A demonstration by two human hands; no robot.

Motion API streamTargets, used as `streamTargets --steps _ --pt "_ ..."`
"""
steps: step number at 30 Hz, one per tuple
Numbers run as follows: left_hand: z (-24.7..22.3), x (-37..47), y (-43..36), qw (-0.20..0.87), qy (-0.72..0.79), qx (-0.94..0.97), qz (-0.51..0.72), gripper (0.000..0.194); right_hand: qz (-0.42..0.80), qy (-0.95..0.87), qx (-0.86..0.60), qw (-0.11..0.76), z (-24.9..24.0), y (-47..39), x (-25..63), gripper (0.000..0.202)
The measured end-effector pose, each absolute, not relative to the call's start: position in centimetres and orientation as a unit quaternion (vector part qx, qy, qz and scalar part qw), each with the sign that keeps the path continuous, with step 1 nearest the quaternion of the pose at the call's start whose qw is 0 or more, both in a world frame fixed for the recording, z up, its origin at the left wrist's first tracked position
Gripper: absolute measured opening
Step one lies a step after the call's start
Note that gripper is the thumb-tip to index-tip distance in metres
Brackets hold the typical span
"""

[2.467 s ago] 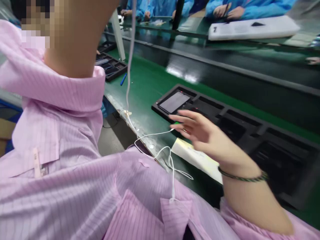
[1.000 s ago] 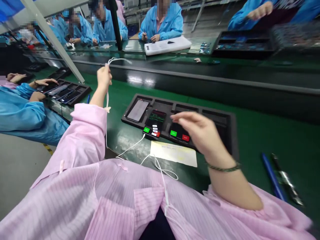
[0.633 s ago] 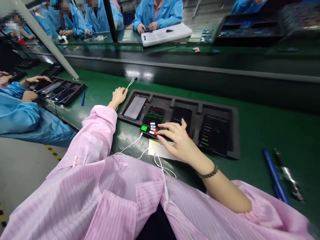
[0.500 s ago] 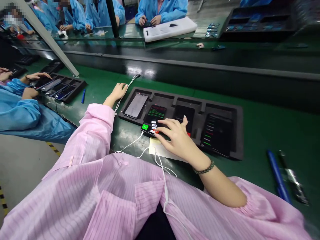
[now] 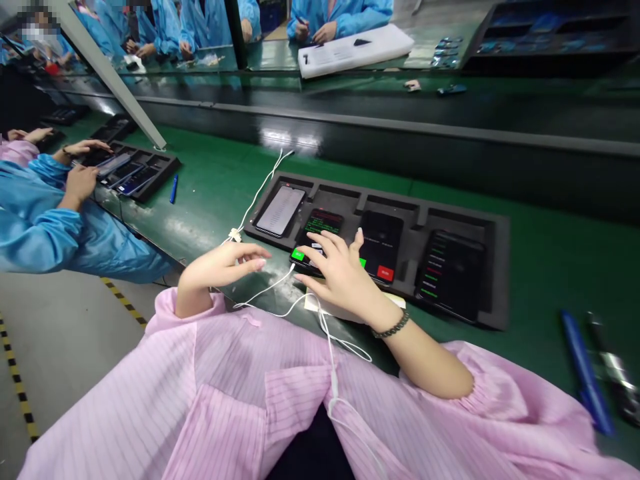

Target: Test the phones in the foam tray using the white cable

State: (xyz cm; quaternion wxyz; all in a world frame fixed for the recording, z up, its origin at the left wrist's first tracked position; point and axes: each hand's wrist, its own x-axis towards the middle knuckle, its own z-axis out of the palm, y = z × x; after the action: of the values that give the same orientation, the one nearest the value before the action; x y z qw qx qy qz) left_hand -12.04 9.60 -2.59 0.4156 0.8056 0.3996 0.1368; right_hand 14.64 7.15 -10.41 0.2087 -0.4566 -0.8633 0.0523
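Note:
A dark foam tray holds several phones in its compartments. My right hand, fingers spread, hovers over or touches the second phone, which has green text and a green block on its screen; whether a fingertip presses it I cannot tell. A white cable is plugged into that phone's lower end. My left hand is held over the table's front edge, fingers stretched and empty, left of the cable plug. The leftmost phone shows a pale screen. Two darker phones, the third and the fourth, lie to the right.
A yellowish paper lies under my right wrist. A second white cable runs along the tray's left side. A blue pen lies at right. Co-workers in blue sit at left and opposite, near another phone tray and a white foam block.
My left hand has left the white cable beyond the tray's left side and come back towards me. My right hand stays over the second phone. The third phone's green and red blocks now show.

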Motion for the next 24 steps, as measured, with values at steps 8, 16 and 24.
streamTargets --steps 8,16,24 --pt "-9.2 -7.3 11.9 0.139 0.410 0.847 0.307 0.036 0.022 -0.854 -0.476 0.211 -10.5 6.8 15.9 0.042" --pt "-12.3 -8.0 12.6 0.066 0.337 0.864 0.367 0.042 0.034 -0.818 -0.516 0.253 -10.6 7.0 18.2 0.050" --pt "-12.3 -9.1 13.0 0.051 0.430 0.782 0.448 0.050 0.397 -0.846 -0.281 0.218 -6.0 6.0 17.8 0.049"
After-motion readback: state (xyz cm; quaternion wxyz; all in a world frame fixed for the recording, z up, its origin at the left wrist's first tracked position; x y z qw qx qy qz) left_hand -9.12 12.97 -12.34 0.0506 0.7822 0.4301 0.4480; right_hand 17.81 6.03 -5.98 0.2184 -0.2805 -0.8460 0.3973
